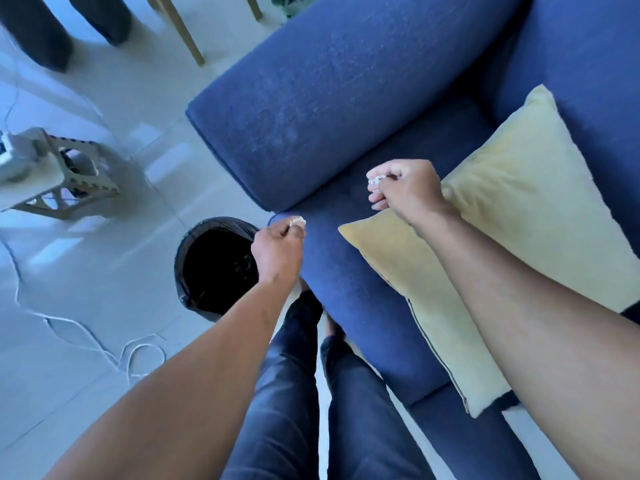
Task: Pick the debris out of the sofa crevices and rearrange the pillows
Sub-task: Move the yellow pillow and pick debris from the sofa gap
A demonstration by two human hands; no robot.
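Blue fabric sofa (346,98) filling upper centre and right of frame, rounded armrest running diagonally from centre-left to top right. Pale yellow pillow (502,209) lying flat on seat cushion, right of centre, lower corner overhanging front seat edge. Left hand (278,249) at centre frame, just above front corner of seat where armrest ends, fingers (296,230) curled and pinched on small whitish debris piece (298,221). Right hand (405,187) slightly higher and right, over seat near armrest crevice, fingers curled tight around second whitish debris bit (375,178), knuckles toward camera; wrist over pillow's left edge, touching or just above, cannot tell. Exact nature of debris too small and blurred to tell. Black-lined trash bin (214,268) on floor at centre-left, directly beside left hand, mouth open upward, dark inside. Dark jeans legs (294,393) at bottom centre, standing against sofa front. White tiled floor (104,271) across left half, thin white cable (104,348) looping lower left. Small wooden lattice stand (69,174) at left edge with pale object on top. Wooden furniture legs (183,29) and dark shapes at top left, blurred.
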